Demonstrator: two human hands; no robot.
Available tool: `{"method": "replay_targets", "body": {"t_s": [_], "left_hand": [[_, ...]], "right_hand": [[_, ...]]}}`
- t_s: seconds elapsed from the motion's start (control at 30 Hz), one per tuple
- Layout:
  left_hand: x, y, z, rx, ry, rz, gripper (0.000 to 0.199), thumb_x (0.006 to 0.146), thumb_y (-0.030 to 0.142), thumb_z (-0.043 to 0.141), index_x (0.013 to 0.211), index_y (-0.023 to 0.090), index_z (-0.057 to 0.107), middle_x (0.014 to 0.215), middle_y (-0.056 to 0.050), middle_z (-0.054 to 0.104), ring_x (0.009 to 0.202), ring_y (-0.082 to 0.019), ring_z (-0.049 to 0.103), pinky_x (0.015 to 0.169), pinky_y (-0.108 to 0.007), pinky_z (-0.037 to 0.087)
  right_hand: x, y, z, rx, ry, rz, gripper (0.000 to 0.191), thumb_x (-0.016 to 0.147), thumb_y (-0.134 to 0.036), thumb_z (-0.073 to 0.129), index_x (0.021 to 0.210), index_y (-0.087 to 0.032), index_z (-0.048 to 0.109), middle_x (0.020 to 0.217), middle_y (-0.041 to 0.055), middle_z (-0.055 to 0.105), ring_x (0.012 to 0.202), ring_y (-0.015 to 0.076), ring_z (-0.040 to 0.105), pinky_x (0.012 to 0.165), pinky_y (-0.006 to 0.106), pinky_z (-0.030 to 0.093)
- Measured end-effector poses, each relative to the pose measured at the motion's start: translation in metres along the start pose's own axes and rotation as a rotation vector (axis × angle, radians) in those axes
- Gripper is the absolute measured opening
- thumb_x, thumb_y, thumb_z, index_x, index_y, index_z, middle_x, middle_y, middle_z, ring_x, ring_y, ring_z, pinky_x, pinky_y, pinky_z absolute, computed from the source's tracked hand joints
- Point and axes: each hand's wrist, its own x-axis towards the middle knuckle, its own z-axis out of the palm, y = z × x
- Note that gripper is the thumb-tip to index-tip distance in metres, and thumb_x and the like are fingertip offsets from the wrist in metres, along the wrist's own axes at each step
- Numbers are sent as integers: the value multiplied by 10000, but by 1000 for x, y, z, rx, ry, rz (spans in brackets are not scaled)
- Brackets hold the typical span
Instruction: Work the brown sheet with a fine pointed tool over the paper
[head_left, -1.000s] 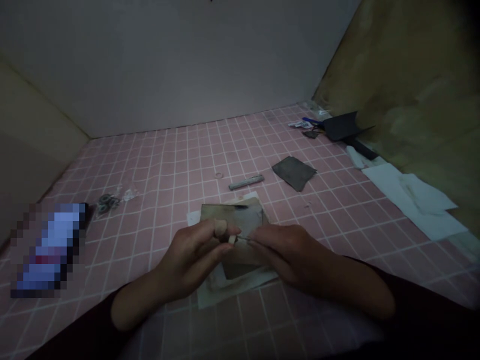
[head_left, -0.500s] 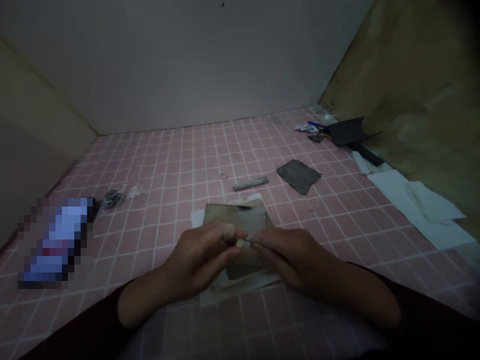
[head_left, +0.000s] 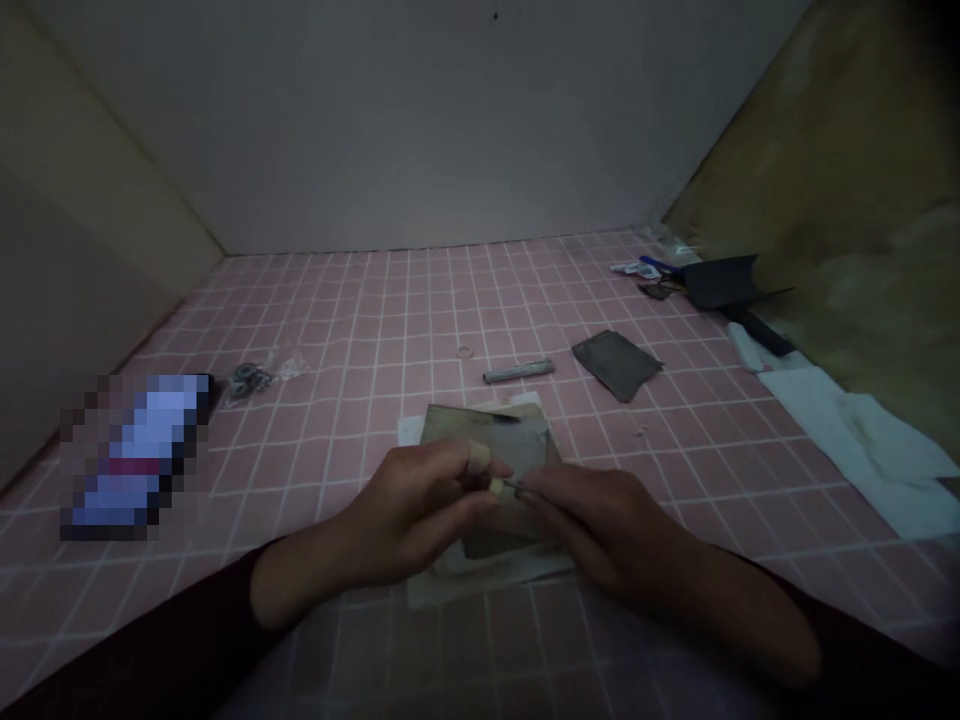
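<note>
Head view: nearest me, both forearms in dark sleeves reach in over the pink gridded worktop (head_left: 345,320). I log the left hand (head_left: 412,515) with its grip closed on a small pale piece (head_left: 496,487), pinched between thumb and fingers; a beige band (head_left: 478,459) wraps one finger. Right hand (head_left: 622,530): grip closed on a thin tool (head_left: 513,484), its tip at the pale piece; whether they touch, I cannot tell. Beneath both hands lies a flat plate (head_left: 517,435) over pale sheets (head_left: 431,588). Off to the left I note a pixelated phone (head_left: 142,455); beyond its upper end, a clear bag (head_left: 250,380) with small dark items. Right side: white papers (head_left: 840,430) along the wall. Past the plate: a grey cylinder (head_left: 519,371), a dark grey sheet (head_left: 617,365) to its right, and a small ring (head_left: 465,352) to its left, all apart. Farther right, I record a black dustpan (head_left: 720,283) near a blue item (head_left: 658,264). Grey wall (head_left: 450,130) closes the far side.
</note>
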Motion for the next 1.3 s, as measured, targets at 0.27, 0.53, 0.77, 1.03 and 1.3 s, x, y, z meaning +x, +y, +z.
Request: {"method": "replay_targets", "body": {"t_s": [0.27, 0.53, 0.77, 1.03, 1.3], "left_hand": [[-6, -11, 11, 252, -23, 200, 217, 931, 43, 479, 1078, 167, 578, 1025, -69, 668, 874, -143, 642, 731, -217, 524], [1, -4, -2, 30, -6, 0, 115, 940, 160, 551, 1053, 163, 575, 894, -23, 658, 794, -122, 640, 713, -226, 503], [-3, -8, 3, 138, -48, 86, 145, 939, 106, 530, 1059, 166, 584, 973, -56, 658, 864, -139, 640, 736, -229, 510], [-1, -4, -1, 36, -75, -13, 93, 940, 153, 550, 1030, 164, 571, 855, -14, 649, 772, -122, 632, 704, -226, 500], [-4, -9, 10, 229, -66, 157, 185, 944, 76, 483, 1075, 162, 581, 1017, -72, 668, 875, -153, 652, 734, -244, 539]], "right_hand": [[7, 0, -10, 463, -344, 258, 305, 996, -337, 452, 767, -171, 566, 564, -60, 418, 491, 85, 397, 488, 217, 313], [-1, 3, 1, -71, 29, -47, 217, 962, -174, 405, 818, -146, 565, 723, 23, 539, 630, 129, 488, 591, 268, 349], [5, -1, -9, 297, -257, 175, 299, 996, -288, 439, 742, -170, 544, 591, -53, 411, 528, 88, 398, 521, 224, 318], [-2, 4, 3, -101, -8, -38, 199, 962, -152, 392, 909, -151, 584, 764, 26, 560, 660, 138, 513, 615, 274, 364], [7, 0, -13, 422, -351, 222, 297, 991, -287, 437, 730, -177, 527, 572, -62, 400, 504, 83, 387, 500, 218, 313]]}}
